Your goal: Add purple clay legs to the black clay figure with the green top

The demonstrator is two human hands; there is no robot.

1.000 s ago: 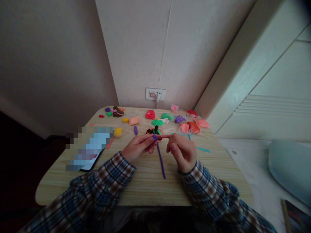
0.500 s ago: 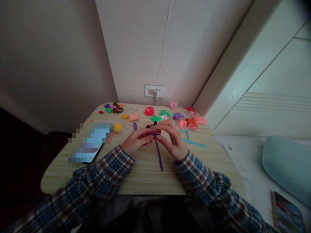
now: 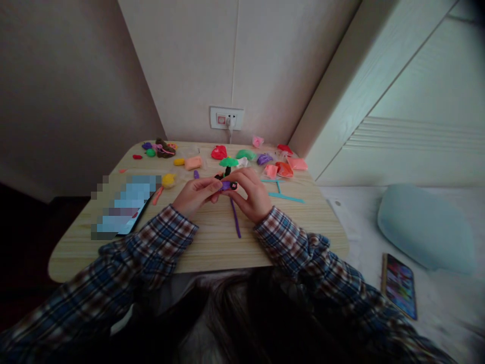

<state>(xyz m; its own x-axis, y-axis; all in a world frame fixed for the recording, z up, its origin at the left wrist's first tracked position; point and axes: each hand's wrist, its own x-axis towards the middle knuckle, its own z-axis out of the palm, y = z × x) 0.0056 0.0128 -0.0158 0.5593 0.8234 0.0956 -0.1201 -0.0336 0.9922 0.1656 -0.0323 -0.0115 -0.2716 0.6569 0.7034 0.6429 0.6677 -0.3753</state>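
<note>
Between the fingertips of both hands is a small purple clay model (image 3: 226, 186) with a round black piece (image 3: 234, 186), pinkish at its centre, on its right side. My left hand (image 3: 197, 195) pinches it from the left, thumb on top. My right hand (image 3: 250, 192) closes on it from the right, fingers curved over its far side. Just beyond the fingers rises a green cap-like clay shape (image 3: 229, 162) on a black part; whether it joins the held model I cannot tell. A thin purple clay strip (image 3: 235, 217) runs below the hands on the table.
The wooden table (image 3: 212, 247) carries several clay lumps and packets at the back, such as a red packet (image 3: 219, 152). A tablet-like screen (image 3: 129, 205), partly pixelated, lies left. Turquoise strips (image 3: 286, 197) lie right. A phone (image 3: 399, 285) and a pale blue cushion (image 3: 424, 225) are beyond.
The view has tilted down and turned right. My fingers have shifted on the clay model, so more of its purple body and the round black piece shows.
</note>
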